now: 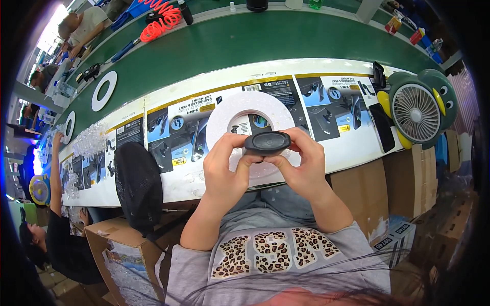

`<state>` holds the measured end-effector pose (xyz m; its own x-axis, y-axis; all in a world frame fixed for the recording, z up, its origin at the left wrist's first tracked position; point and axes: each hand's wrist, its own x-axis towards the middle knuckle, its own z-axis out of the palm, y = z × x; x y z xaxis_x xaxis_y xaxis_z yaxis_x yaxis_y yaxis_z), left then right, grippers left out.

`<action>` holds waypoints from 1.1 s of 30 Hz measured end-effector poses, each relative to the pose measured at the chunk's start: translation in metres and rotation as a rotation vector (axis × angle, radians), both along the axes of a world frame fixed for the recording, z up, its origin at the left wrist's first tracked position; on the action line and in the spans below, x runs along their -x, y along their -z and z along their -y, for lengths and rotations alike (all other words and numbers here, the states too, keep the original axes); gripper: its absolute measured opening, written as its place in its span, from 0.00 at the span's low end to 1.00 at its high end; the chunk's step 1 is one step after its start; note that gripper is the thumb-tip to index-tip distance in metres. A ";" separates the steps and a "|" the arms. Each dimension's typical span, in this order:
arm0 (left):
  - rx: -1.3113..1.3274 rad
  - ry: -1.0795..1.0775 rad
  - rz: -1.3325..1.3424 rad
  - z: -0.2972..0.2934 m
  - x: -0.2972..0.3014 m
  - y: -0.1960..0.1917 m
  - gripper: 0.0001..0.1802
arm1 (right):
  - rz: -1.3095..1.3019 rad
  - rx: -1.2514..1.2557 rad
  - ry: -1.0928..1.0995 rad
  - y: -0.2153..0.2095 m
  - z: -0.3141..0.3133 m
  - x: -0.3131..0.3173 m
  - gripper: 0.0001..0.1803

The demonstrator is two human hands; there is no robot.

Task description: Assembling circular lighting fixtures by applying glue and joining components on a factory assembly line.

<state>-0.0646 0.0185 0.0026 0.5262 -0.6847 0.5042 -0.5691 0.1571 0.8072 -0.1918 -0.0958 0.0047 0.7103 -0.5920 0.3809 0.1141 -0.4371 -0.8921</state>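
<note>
Just above the bench edge, in front of the person's chest, a black oval part (267,142) is held level between both hands, its long axis running left to right. The left hand (228,166) is closed on the part's left end, thumb tucked under and fingers curled over the top; the right hand (302,162) is closed on the right end in the same way, so the two grips nearly meet beneath it. Whether anything is being pressed onto its underside cannot be told, since the palms hide that face. To handle it well here, I judge the fingertips should stay on the rim and not on the broad glossy face, which would smudge, and the pressure from both sides should be even so the part does not twist or pop free. Directly behind the hands lies a white tape roll (244,113), flat on a row of printed packaging cards (326,104) that line the white bench (352,148). A black mesh cover (138,186) sits to the left, a penguin-shaped fan (419,109) to the right. Beyond runs a green belt (245,48) with an orange coiled hose (161,20). A co-worker (56,239) works at far left.
</note>
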 end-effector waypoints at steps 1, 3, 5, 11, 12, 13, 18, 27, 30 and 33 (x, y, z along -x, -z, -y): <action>0.005 0.004 -0.004 0.001 0.000 0.000 0.12 | 0.000 -0.002 0.000 0.000 0.000 0.000 0.17; 0.005 0.000 -0.006 0.000 0.000 -0.001 0.12 | 0.003 -0.004 -0.006 -0.001 0.000 0.000 0.17; 0.005 -0.002 -0.010 0.000 0.000 0.000 0.12 | 0.007 -0.008 -0.011 0.000 0.000 -0.001 0.17; -0.004 -0.010 0.002 -0.001 -0.001 -0.003 0.12 | 0.026 0.008 0.005 -0.004 0.000 -0.003 0.18; -0.003 -0.010 0.002 -0.001 -0.002 -0.002 0.12 | 0.026 0.008 0.004 -0.002 0.000 -0.004 0.18; -0.001 -0.009 0.003 -0.001 -0.002 -0.001 0.12 | 0.031 0.001 0.002 0.000 0.000 -0.004 0.18; -0.013 0.007 0.005 -0.002 -0.002 -0.002 0.14 | 0.038 0.003 0.013 0.001 -0.001 -0.004 0.18; -0.085 0.024 0.058 -0.015 0.001 -0.018 0.17 | -0.014 0.012 -0.029 -0.006 -0.006 0.004 0.17; -0.095 0.024 0.068 -0.022 0.003 -0.018 0.17 | 0.007 -0.023 -0.062 -0.006 -0.011 0.005 0.17; -0.088 0.013 0.059 -0.025 0.005 -0.013 0.16 | 0.004 -0.049 -0.084 -0.003 -0.013 0.006 0.17</action>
